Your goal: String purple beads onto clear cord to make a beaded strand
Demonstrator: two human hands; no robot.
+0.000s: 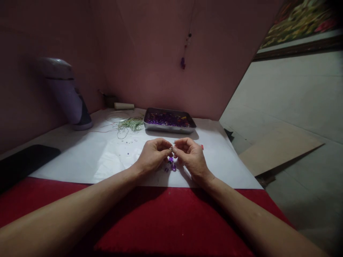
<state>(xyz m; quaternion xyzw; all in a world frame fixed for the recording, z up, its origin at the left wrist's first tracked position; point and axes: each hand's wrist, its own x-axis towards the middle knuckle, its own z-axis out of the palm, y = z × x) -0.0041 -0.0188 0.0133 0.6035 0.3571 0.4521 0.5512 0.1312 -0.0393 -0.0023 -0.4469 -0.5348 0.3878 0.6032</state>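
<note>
Close together over the white sheet [107,157], my two hands pinch a thin pale cord [171,147] between thumbs and forefingers. My left hand [154,154] is closed on it from the left, and my right hand [189,155] from the right. Several shiny purple beads [170,160] hang below the fingertips, with a small dark one among them. Whether the lowest beads touch the sheet, I cannot tell. A small red piece [202,147] lies just beyond my right hand.
A metal tray [171,127] of purple beads stands behind my hands. Left of it lie tangled green thread [131,124], a pale roll [124,106] and tiny loose beads [128,142]. A purple bottle [66,94] and a black flat object [32,160] are farther left. A beaded string [183,62] hangs at the wall.
</note>
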